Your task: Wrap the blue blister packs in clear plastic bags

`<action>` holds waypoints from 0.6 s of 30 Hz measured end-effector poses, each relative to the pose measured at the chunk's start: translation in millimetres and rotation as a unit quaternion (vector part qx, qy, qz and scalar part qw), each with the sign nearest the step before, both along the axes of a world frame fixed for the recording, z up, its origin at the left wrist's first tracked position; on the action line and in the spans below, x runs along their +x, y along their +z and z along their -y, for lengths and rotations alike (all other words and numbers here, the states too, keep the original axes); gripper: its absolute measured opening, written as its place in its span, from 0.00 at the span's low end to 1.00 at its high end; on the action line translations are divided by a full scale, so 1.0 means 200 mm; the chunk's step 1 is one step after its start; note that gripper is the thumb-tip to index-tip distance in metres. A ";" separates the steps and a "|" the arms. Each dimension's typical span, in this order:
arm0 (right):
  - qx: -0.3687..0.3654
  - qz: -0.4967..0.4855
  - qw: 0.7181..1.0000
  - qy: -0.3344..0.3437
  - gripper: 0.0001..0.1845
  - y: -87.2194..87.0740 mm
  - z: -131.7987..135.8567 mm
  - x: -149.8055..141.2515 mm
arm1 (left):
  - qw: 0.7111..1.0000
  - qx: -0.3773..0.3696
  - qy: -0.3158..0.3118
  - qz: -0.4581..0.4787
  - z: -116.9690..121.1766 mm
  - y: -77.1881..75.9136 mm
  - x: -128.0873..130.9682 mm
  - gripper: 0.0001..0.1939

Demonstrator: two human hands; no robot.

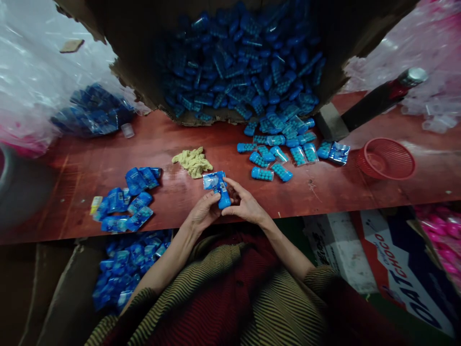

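In front of my body, over the front part of the red table, a small blue-capped candy bottle is held between both hands. A shiny blue printed wrapper with a barcode lies against it and sticks out to the left. My left hand grips it from the left, thumb on the bottle. From the right, my right hand closes on it with thumb and index finger. Just beyond them sits a crumpled pale yellow heap. Unwrapped bottles of blue balls lie loose beyond my right hand.
A torn cardboard box full of blue bottles opens at the back. Wrapped bottles lie at left, with more in a box below. A dark blue wrapper pile, red basket and dark flask stand around.
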State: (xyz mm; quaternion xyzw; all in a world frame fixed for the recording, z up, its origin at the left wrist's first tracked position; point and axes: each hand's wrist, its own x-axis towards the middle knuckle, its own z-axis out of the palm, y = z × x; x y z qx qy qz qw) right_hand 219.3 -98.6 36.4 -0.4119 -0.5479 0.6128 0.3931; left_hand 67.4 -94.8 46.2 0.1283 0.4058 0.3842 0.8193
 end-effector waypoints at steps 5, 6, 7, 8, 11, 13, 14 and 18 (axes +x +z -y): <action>-0.067 -0.022 0.997 0.021 0.51 0.02 0.00 0.00 | 0.999 0.012 -0.023 0.034 0.02 0.01 0.01 0.13; -0.072 -0.026 0.997 0.026 0.51 0.02 -0.01 0.01 | 0.999 0.017 -0.029 0.039 0.02 0.01 0.01 0.14; -0.076 -0.030 0.996 0.031 0.52 0.03 -0.01 0.01 | 0.998 0.021 -0.034 0.043 0.02 0.01 0.01 0.15; -0.080 -0.035 0.996 0.035 0.52 0.04 -0.01 0.01 | 0.998 0.025 -0.038 0.046 0.02 0.01 0.00 0.15; -0.084 -0.045 0.994 0.047 0.52 0.04 -0.01 0.02 | 0.997 0.031 -0.047 0.055 0.02 0.01 0.00 0.18; -0.086 -0.045 0.994 0.057 0.53 0.04 -0.02 0.02 | 0.996 0.032 -0.055 0.061 0.02 0.01 -0.01 0.18; -0.085 -0.044 0.993 0.063 0.54 0.04 -0.02 0.02 | 0.996 0.031 -0.061 0.063 0.02 0.01 -0.01 0.18; -0.070 -0.038 0.993 0.083 0.56 0.04 -0.01 0.03 | 0.993 0.032 -0.088 0.074 0.02 0.02 -0.01 0.17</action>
